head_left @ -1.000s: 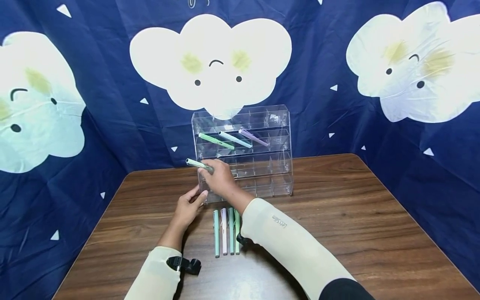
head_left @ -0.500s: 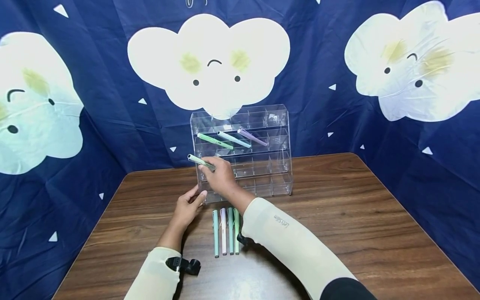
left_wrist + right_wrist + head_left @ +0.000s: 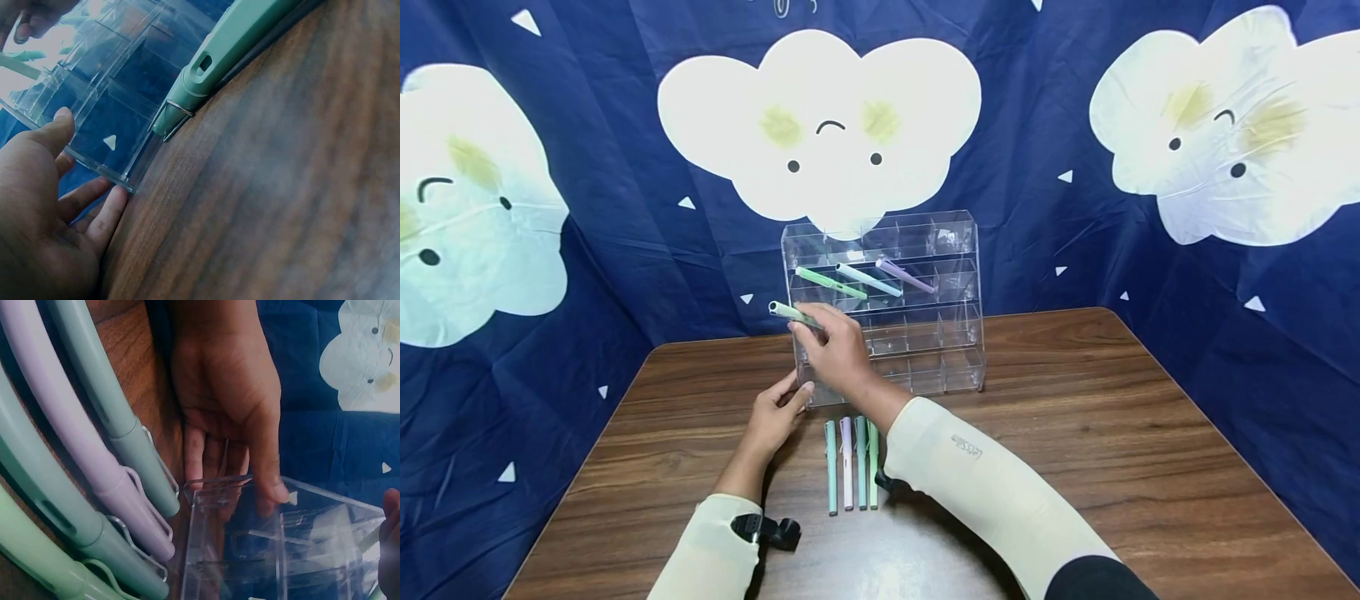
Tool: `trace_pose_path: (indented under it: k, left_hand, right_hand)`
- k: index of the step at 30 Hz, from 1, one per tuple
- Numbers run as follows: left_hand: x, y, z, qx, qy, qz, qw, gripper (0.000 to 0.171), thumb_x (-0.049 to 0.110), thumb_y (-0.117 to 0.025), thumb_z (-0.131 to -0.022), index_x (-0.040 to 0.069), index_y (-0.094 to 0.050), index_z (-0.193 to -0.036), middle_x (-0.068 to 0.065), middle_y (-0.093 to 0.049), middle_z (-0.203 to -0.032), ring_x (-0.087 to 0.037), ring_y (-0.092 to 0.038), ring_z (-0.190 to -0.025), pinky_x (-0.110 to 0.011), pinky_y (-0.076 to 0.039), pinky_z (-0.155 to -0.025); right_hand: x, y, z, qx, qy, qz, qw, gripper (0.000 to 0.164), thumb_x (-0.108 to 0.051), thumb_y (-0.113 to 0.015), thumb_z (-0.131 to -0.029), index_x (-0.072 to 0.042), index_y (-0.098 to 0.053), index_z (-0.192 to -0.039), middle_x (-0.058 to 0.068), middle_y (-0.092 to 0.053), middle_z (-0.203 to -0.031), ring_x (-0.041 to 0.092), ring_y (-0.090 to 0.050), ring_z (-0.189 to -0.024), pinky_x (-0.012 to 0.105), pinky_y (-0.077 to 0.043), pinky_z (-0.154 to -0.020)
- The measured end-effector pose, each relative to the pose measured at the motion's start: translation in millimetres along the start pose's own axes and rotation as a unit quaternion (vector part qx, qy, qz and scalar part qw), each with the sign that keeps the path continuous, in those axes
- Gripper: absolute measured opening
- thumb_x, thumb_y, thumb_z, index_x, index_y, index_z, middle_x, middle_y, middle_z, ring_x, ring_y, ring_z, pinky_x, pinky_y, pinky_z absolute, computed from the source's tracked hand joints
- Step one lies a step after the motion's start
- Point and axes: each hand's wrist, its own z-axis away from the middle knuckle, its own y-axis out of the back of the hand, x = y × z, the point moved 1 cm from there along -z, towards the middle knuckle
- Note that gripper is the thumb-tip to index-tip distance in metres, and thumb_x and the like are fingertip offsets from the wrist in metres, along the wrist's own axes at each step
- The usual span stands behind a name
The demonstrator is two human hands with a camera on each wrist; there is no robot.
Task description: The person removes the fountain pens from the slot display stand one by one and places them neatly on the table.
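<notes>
My right hand (image 3: 841,346) pinches a pale green pen (image 3: 785,312) in front of the left end of a clear acrylic tiered rack (image 3: 925,335). The pen's capped end points left; my fingers hide its other end. My left hand (image 3: 777,417) grips the rack's lower left corner, thumb at the front and fingers around the side, as the left wrist view also shows. A green pen (image 3: 831,283), a light blue pen (image 3: 869,280) and a purple pen (image 3: 907,275) lean in the rack's second tier from the top.
Several capped pens lie side by side before the rack, among them a teal pen (image 3: 832,471), a lilac pen (image 3: 847,467) and a light green pen (image 3: 874,471), partly beside my right sleeve. Blue cloth (image 3: 1030,275) with clouds hangs behind the wooden table (image 3: 1075,400).
My right hand has risen slightly with the pale green pen and shifted a little left over the last half second. My left hand stays on the rack's corner.
</notes>
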Motion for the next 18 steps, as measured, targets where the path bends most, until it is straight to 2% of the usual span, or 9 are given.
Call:
trace_pose_path:
  k: [4, 8, 13, 18]
  left_hand:
    - [-0.3, 0.0, -0.5, 0.001, -0.002, -0.001, 1.0, 0.054, 0.023, -0.071, -0.109, 0.01, -0.056, -0.16, -0.027, -0.066, -0.149, 0.008, -0.064, -0.095, -0.011, -0.059, -0.082]
    - [0.0, 0.4, -1.1, 0.002, -0.006, -0.005, 1.0, 0.053, 0.025, -0.071, -0.109, 0.013, -0.057, -0.159, -0.026, -0.068, -0.145, 0.006, -0.064, -0.094, -0.012, -0.059, -0.08]
    - [0.7, 1.6, 0.1, -0.004, -0.003, -0.003, 1.0, 0.056, 0.026, -0.071, -0.109, 0.012, -0.055, -0.161, -0.025, -0.065, -0.151, 0.007, -0.064, -0.098, -0.011, -0.059, -0.083]
    - [0.2, 1.4, -0.7, -0.005, -0.004, 0.0, 1.0, 0.056, 0.024, -0.071, -0.109, 0.012, -0.054, -0.161, -0.025, -0.064, -0.153, 0.008, -0.064, -0.097, -0.01, -0.059, -0.084]
  right_hand:
    - [-8, 3, 3, 0.013, 0.042, -0.008, 0.999, 0.029, -0.015, -0.075, -0.106, -0.005, -0.077, -0.132, 0.011, -0.079, -0.127, 0.003, -0.047, -0.059, 0.013, -0.043, -0.056]
    - [-14, 8, 5, 0.026, 0.062, -0.024, 0.997, 0.025, -0.013, -0.076, -0.104, -0.004, -0.077, -0.128, 0.012, -0.078, -0.123, 0.005, -0.049, -0.061, 0.013, -0.043, -0.057]
    - [-16, 14, 9, 0.036, 0.067, -0.05, 0.996, 0.017, -0.01, -0.077, -0.103, -0.002, -0.076, -0.118, 0.013, -0.075, -0.107, 0.011, -0.049, -0.061, 0.015, -0.04, -0.055]
    - [-15, 21, 16, 0.036, 0.059, -0.056, 0.996, 0.014, -0.009, -0.08, -0.101, -0.001, -0.076, -0.111, 0.011, -0.07, -0.095, 0.01, -0.044, -0.06, 0.016, -0.035, -0.053]
